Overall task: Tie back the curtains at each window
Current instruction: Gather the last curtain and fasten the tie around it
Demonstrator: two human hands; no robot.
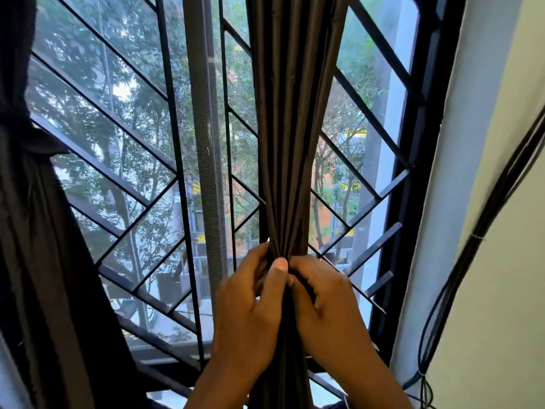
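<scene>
Gripping gathered curtain (290, 143) | left hand (250, 308), right hand (327, 302) | fingers (278, 276) wrapped around it

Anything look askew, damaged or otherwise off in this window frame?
Nothing stands out. Both hands, left hand and right hand, pinch the gathered dark curtain in front of the window grille. The left curtain already looks cinched. Cables run bundled down the wall.

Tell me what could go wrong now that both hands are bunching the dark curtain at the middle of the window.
1. The left hand and right hand squeeze the curtain with no tie visible; freeing one hand could loosen the grip and let the pleats spread.
2. The window grille sits close behind, so fabric or knuckles might catch on its bars.
</scene>
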